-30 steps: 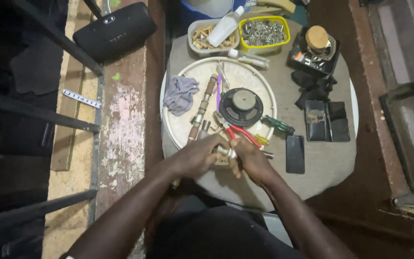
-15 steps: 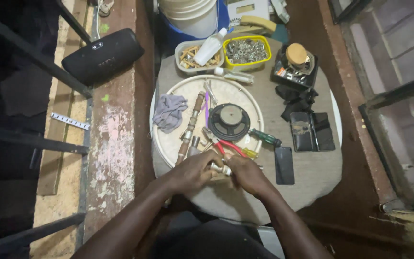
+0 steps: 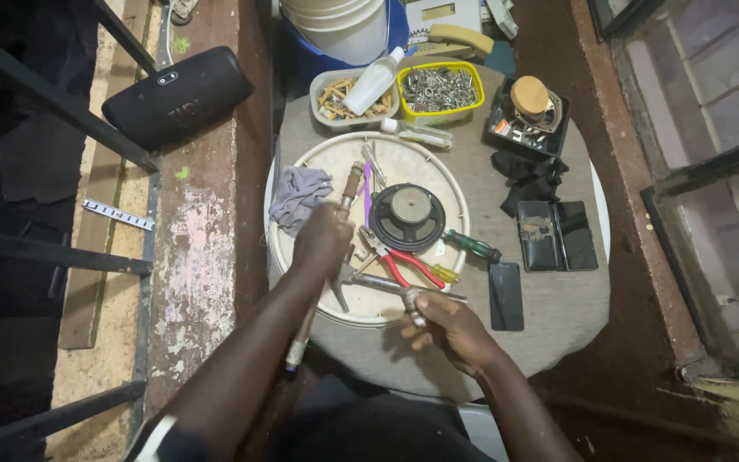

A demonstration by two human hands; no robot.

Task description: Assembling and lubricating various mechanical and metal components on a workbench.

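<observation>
You are working over the round cream tray (image 3: 301,265), which serves as the landmark here. Your left hand (image 3: 322,241) is hovering over the tray's left part, blurred, fingers curled around a long wooden-handled tool (image 3: 351,181) whose handle is pointing toward the tray's far rim. Your right hand (image 3: 451,329) is sitting at the tray's near rim, closed around a small metal part (image 3: 412,301) pinched between the fingers. Inside the tray, a black speaker cone (image 3: 407,214) is lying right of centre, a grey rag (image 3: 297,193) at the left, and red-handled pliers (image 3: 410,265) between the speaker and your right hand. A dark phone (image 3: 505,296) is lying just right of the tray.
</observation>
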